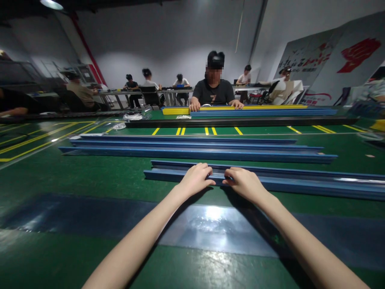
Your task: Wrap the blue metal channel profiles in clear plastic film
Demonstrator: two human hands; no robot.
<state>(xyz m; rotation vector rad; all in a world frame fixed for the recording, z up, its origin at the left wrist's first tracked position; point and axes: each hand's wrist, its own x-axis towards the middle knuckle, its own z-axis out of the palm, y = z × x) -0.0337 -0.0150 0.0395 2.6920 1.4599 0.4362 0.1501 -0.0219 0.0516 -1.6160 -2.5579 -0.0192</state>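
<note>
A long blue U-shaped channel [300, 180] lies across the green table just in front of me, its open side up. My left hand [197, 176] grips its near wall towards the left end, fingers curled over into the trough and thumb on the near side. A short way to the right, my right hand [244, 181] holds the same wall in a similar curled grip. A small gap separates the two hands. Between me and the channel, a flat, shiny, see-through sheet [99, 212] is spread on the table.
Beyond lie more blue channels [195, 151], then a long black strip [240, 121]. Across the table a person [213, 88] in a dark shirt rests both hands by yellow and blue channels [270, 112]. Clear plastic wrapping [134, 116] lies left of them. Other people sit behind.
</note>
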